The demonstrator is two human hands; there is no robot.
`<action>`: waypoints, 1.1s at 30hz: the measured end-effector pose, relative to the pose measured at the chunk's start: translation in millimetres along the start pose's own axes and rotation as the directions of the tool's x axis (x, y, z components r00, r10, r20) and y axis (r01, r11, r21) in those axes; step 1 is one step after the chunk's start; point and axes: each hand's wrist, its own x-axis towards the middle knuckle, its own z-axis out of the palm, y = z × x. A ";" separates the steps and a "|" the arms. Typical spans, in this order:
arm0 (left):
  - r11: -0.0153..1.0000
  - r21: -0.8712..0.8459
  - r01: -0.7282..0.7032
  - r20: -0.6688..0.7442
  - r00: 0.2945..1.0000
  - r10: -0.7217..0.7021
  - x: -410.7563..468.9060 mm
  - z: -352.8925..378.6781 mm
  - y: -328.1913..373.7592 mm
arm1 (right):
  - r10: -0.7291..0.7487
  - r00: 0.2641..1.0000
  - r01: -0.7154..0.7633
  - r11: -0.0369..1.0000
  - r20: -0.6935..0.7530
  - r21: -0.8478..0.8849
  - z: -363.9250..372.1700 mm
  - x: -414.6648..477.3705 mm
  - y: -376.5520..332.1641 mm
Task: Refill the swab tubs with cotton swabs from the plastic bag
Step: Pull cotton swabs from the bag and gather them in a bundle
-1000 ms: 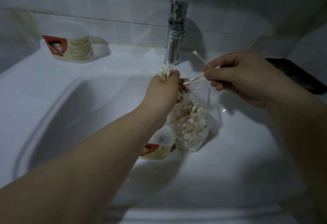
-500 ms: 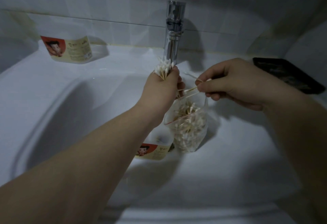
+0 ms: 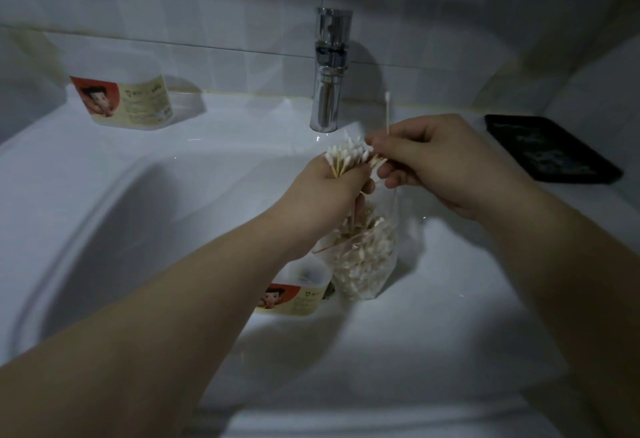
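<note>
My left hand (image 3: pixel 329 195) grips a bunch of cotton swabs (image 3: pixel 346 157), white tips up, over the sink basin. My right hand (image 3: pixel 436 160) pinches a few swabs beside that bunch; one swab (image 3: pixel 387 112) sticks straight up from its fingers. Below the hands a clear plastic bag (image 3: pixel 363 264) full of swabs stands in the basin. An open swab tub (image 3: pixel 298 295) with a red and cream label sits left of the bag, partly hidden by my left forearm. A second tub (image 3: pixel 128 102) stands on the ledge at the back left.
A chrome tap (image 3: pixel 329 70) rises from the ledge just behind my hands. A dark phone (image 3: pixel 550 147) lies on the ledge at the right. The white sink (image 3: pixel 121 230) curves round everything, with tiled wall behind.
My right hand has come in toward the left hand's bunch, and its swabs now point upward instead of sideways. The left hand still grips its bunch over the bag.
</note>
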 end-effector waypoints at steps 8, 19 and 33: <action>0.997 0.063 0.035 -0.086 0.996 -0.029 2.9 -0.4 -3.4 | -0.032 0.994 0.034 0.999 -0.104 0.021 -5.8 3.1 -1.7; 0.993 -0.114 -0.009 -0.127 0.992 -0.005 2.9 -1.4 -0.5 | -0.121 0.967 0.206 0.891 0.226 -0.406 1.8 -11.8 -5.1; 0.993 -0.105 0.045 -0.090 0.994 -0.054 5.1 0.4 -3.1 | -0.188 0.941 0.311 0.811 0.283 -0.495 2.7 -10.9 -1.5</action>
